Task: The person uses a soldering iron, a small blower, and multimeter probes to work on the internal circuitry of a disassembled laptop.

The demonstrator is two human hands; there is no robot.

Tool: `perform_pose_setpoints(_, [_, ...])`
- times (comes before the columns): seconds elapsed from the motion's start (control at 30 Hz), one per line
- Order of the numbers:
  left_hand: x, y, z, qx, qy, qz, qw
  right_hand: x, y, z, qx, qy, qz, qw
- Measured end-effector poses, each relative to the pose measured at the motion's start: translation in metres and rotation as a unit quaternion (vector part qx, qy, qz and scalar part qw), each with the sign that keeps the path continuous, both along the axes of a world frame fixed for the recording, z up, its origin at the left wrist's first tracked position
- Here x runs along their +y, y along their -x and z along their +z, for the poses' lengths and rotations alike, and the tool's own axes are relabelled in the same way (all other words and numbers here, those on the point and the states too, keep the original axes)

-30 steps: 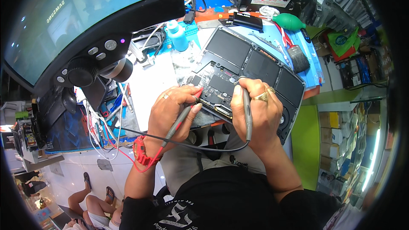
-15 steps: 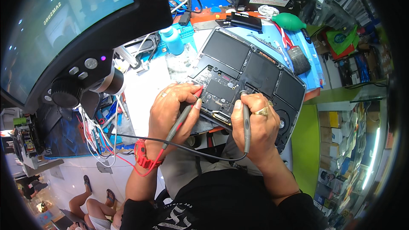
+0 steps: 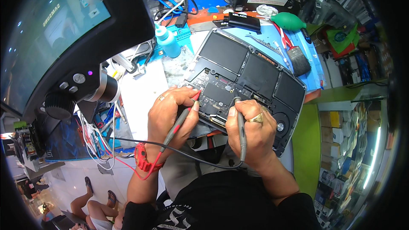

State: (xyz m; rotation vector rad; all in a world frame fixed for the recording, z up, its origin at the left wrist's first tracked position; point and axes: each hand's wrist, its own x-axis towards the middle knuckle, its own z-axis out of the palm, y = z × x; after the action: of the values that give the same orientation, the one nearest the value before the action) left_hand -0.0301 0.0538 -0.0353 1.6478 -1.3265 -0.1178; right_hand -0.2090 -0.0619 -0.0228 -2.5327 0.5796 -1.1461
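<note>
An open laptop [image 3: 258, 74] lies slanted at the table's near edge, its black batteries, fan and circuit board [image 3: 218, 94] bare. My left hand [image 3: 170, 110] is closed round a grey test probe with red trim [image 3: 177, 124], its red tip end at the board's left side. In my closed right hand [image 3: 254, 130] is a second grey test probe [image 3: 242, 138] with a black lead, pointing at the board's right part. Whether either tip touches a contact is too small to tell. The fingers partly hide the board's lower edge.
A large monitor [image 3: 68, 30] on an arm overhangs the left side. Behind the laptop are a blue bottle [image 3: 169, 44], a black box [image 3: 244, 22], a green air blower [image 3: 288, 21] and a brush [image 3: 298, 61]. Tangled cables [image 3: 96, 138] hang at left. Another person's legs [image 3: 91, 206] show lower left.
My right hand has moved slightly left and nearer to me, bringing its probe from beside the batteries onto the board's right part. My left hand stays nearly in place. The view has shifted a little.
</note>
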Motion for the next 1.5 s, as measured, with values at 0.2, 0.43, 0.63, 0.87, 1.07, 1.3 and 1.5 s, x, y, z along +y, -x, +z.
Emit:
perform_pose_setpoints(0.2, [-0.0002,0.0007,0.0004,-0.001,-0.008,0.003,1.0,-0.001,0.0029,0.0002,0.018,0.016,-0.005,1.0])
perform_pose_setpoints(0.43, [0.0003,0.0002,-0.0012,-0.003,-0.006,0.0,1.0,-0.0029,0.0017,-0.0043,0.01,0.026,-0.008,1.0])
perform_pose_setpoints(0.63, [-0.0004,0.0003,-0.0027,-0.014,0.009,0.012,1.0,-0.0047,-0.0008,-0.0071,0.007,0.024,-0.007,1.0])
perform_pose_setpoints(0.87, [0.001,-0.0003,-0.0012,-0.003,-0.001,0.0,1.0,-0.0025,-0.0034,-0.0037,0.021,0.004,-0.013,1.0])
perform_pose_setpoints(1.07, [0.0011,-0.0007,-0.0036,0.005,0.008,-0.005,1.0,-0.0018,-0.0047,-0.0046,0.015,0.006,-0.018,1.0])
perform_pose_setpoints(1.3, [0.0014,-0.0017,-0.0014,-0.003,0.01,-0.01,1.0,-0.0029,-0.0056,-0.0058,0.014,0.015,-0.012,1.0])
perform_pose_setpoints(1.5, [0.0013,-0.0016,-0.0034,-0.004,0.013,-0.008,1.0,-0.0034,-0.0059,-0.0061,0.02,0.024,-0.008,0.999])
